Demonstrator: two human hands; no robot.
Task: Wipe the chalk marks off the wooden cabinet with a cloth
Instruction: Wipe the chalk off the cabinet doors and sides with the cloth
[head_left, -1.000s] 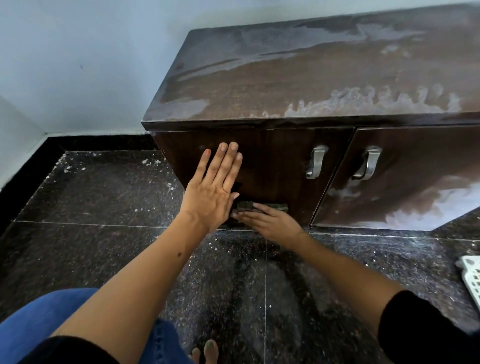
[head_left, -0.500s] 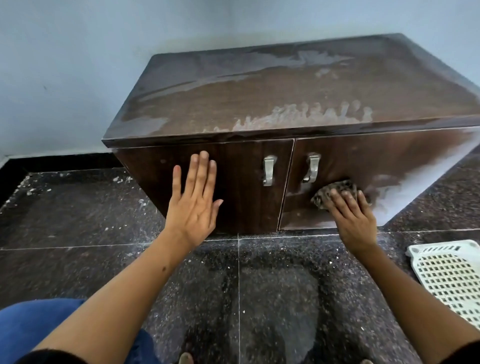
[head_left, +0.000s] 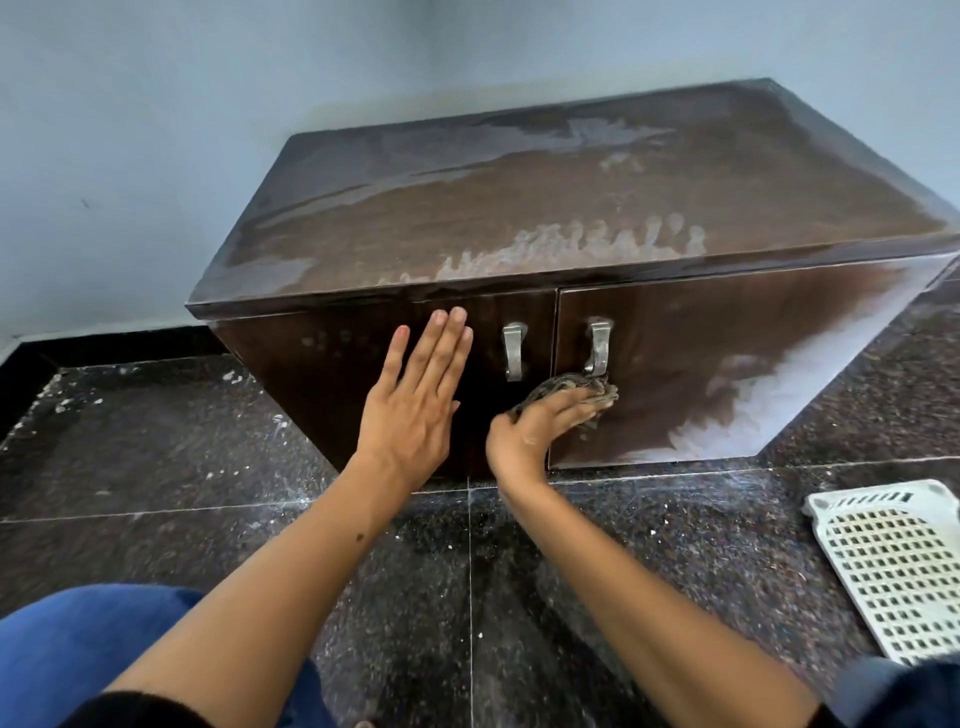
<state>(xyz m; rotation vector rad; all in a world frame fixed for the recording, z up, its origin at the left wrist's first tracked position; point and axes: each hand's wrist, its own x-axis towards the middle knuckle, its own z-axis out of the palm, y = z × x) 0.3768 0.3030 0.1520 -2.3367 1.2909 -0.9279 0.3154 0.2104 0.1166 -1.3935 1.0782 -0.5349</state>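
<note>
Head view looks down on a dark speckled stone floor (head_left: 218, 457) littered with white flecks, meeting a pale blue wall (head_left: 156, 130) behind. Against that wall stands the wooden cabinet (head_left: 597, 208), its top smeared with whitish chalk marks (head_left: 571, 249) that run in streaks near the front edge and in a hazy band toward the back. More chalk covers the lower right of the right door (head_left: 701, 364), while the left door (head_left: 322, 374) looks mostly dark and clean, with only a few faint smudges. Each door carries a metal handle, the left handle (head_left: 513, 351) and the right handle (head_left: 598, 347), close together on either side of the gap between the doors. A white perforated plastic tray (head_left: 904, 571) lies on the floor at the right, well apart from the hands. Blue trouser fabric (head_left: 78, 654) fills the lower left corner.

The left hand (head_left: 415, 405) lies flat against the left door, fingers straight and together, holding nothing. The right hand (head_left: 540, 431) presses a dark mottled cloth (head_left: 561, 387) against the right door just beneath the right handle, its fingers stretched over the cloth; whether the thumb curls round it cannot be told.
</note>
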